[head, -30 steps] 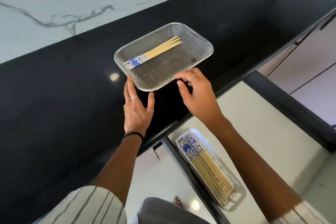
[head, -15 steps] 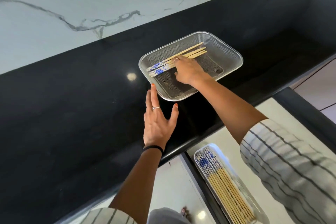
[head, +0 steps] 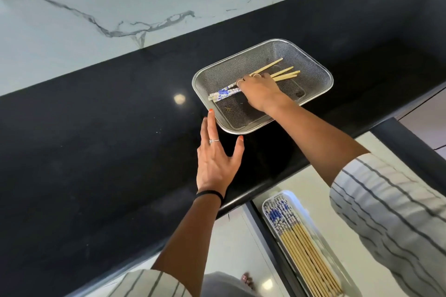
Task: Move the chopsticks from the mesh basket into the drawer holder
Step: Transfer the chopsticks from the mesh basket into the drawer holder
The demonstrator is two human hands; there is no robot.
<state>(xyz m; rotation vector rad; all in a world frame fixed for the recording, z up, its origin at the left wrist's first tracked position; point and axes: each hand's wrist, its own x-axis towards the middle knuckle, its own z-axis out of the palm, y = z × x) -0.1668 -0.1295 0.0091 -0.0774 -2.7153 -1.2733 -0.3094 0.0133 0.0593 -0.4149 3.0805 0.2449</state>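
Basket [head: 311, 60]: steel mesh, rectangular, on the black worktop [head: 96, 128], near its front edge. Likely set there so its contents sit directly above the open drawer.

Chopsticks [head: 223, 93]: a few loose sticks, blue-patterned butts to the left, bare wooden tips fanned to the right. They lie in the far half of the basket, not yet lifted clear.

Right hand [head: 259, 90]: reaches into the basket, palm down over the middle of the sticks. Fingers [head: 241, 82] curl onto the bundle, ringed knuckles showing. Butts stick out past the fingers on the left, tips on the right. A full clamp cannot be told from this view; the fingers appear to be gathering the splayed sticks together.

Left hand [head: 216, 159]: flat on the worktop, fingers spread and holding nothing. One fingertip is just beside the basket's near corner, the thumb just below its front rim, probably placed to stop the basket sliding.

Holder [head: 293, 200]: pale tray in the open drawer [head: 321, 190] below the worktop edge, already holding many matching sticks, all with patterned ends toward the worktop.
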